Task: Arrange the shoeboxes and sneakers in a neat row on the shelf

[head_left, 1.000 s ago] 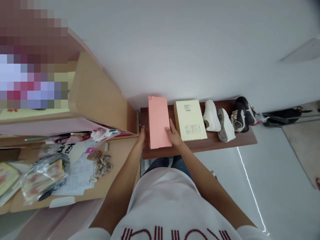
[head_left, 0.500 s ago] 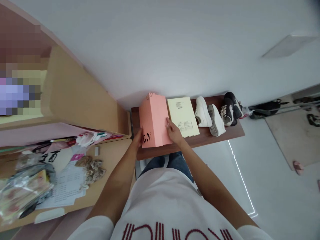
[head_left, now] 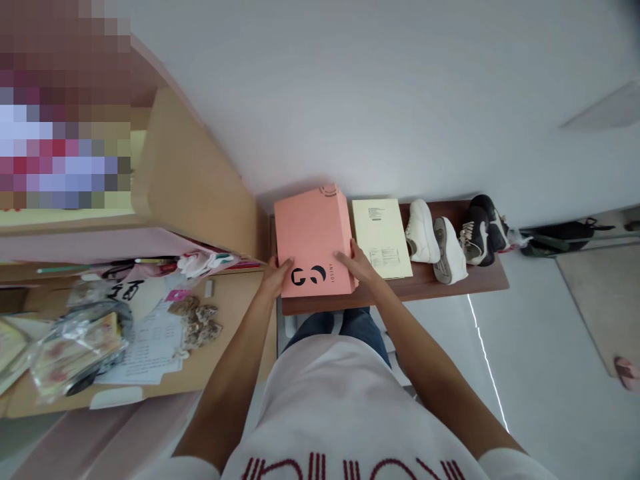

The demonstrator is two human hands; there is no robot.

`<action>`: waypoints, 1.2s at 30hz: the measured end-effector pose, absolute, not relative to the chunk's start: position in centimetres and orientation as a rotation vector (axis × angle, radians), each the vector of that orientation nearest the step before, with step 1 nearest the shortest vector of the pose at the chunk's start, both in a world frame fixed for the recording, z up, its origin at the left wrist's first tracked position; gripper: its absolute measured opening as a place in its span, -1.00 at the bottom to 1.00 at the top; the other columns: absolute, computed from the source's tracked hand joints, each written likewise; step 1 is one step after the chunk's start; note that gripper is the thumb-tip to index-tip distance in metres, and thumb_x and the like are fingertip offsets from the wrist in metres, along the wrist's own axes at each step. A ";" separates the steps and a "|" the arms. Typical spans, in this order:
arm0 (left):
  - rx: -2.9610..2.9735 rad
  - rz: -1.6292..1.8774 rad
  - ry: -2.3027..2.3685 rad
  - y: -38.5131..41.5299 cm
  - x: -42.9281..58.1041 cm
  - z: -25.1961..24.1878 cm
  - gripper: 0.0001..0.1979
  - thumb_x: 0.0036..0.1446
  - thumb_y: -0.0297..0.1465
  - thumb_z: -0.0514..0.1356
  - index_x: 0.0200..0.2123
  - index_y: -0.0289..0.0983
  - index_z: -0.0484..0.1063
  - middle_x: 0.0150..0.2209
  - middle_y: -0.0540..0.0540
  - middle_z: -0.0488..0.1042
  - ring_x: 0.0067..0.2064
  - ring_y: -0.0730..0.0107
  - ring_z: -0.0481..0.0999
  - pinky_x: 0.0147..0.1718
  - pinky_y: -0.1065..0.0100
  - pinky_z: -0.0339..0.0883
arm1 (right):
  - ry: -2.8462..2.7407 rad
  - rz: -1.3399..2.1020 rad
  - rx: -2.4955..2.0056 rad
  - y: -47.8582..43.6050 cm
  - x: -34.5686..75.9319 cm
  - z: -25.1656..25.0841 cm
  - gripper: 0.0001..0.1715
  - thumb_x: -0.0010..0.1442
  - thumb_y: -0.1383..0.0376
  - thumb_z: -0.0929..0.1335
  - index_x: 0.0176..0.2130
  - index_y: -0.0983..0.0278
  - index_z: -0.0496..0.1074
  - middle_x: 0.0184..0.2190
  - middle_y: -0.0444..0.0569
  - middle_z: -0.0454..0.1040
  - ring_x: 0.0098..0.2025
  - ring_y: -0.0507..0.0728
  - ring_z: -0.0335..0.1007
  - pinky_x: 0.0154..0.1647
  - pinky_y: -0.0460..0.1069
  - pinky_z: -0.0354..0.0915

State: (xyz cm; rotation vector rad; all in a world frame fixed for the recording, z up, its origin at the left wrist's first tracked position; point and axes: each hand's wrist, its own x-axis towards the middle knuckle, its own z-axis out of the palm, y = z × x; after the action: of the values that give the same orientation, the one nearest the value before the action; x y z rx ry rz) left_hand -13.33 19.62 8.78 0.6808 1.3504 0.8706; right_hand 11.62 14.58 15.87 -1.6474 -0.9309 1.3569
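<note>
A pink shoebox [head_left: 310, 233] with black lettering lies closed at the left end of a dark wooden shelf [head_left: 450, 287]. At its lower left edge is my left hand [head_left: 275, 276], gripping the side with the thumb on top. My right hand [head_left: 359, 263] holds the opposite side, its thumb resting on the top face. To the right of the pink box lies a pale yellow box [head_left: 383, 237] with printed labels, close to my right fingers. The underside of the pink box is hidden.
White sneakers [head_left: 423, 230] and black shoes [head_left: 480, 230] stand further right on the shelf. On the left, a desk [head_left: 240, 333] carries papers, a plastic-wrapped packet [head_left: 83, 350] and a patterned scrunchie [head_left: 200, 323]. A wooden cabinet panel [head_left: 200, 173] rises beside the shelf.
The pink shoebox has tipped over so that its broad lettered face now points up. Both my thumbs have come onto that face. The view has shifted slightly left.
</note>
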 end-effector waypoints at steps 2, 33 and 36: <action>0.737 0.883 1.407 19.7 -13.6 9.3 -0.46 -0.04 -0.22 0.44 -0.03 -0.28 0.38 0.02 -0.27 0.55 0.01 0.14 0.57 0.04 0.12 0.46 | -0.912 1.413 -1.617 14.7 11.4 15.8 -0.19 0.13 -0.04 0.46 0.26 0.19 0.27 0.16 0.10 0.47 0.12 0.31 0.45 0.22 0.29 0.34; 0.935 0.723 1.700 22.4 -11.9 8.1 -0.38 -0.07 -0.40 0.42 0.10 -0.25 0.35 0.09 -0.29 0.50 0.12 0.02 0.51 0.13 0.08 0.35 | -0.594 1.505 -1.813 17.8 10.7 7.5 -0.39 0.31 0.11 0.29 0.26 0.30 0.23 0.10 0.19 0.49 0.01 0.28 0.52 0.03 0.27 0.47; 0.922 0.730 1.690 22.5 -11.9 8.0 -0.36 -0.09 -0.42 0.42 0.10 -0.26 0.35 0.08 -0.32 0.50 0.12 -0.02 0.51 0.12 0.07 0.35 | -0.617 1.506 -1.815 17.8 10.6 7.3 -0.35 0.31 0.10 0.28 0.29 0.30 0.19 0.12 0.19 0.48 0.03 0.29 0.51 0.04 0.27 0.46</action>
State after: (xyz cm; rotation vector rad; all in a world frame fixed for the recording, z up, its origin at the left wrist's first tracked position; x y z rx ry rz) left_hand -11.93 22.55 8.03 0.9217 1.6899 0.7295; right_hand 10.61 17.82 7.35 -1.8153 -0.6167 1.5057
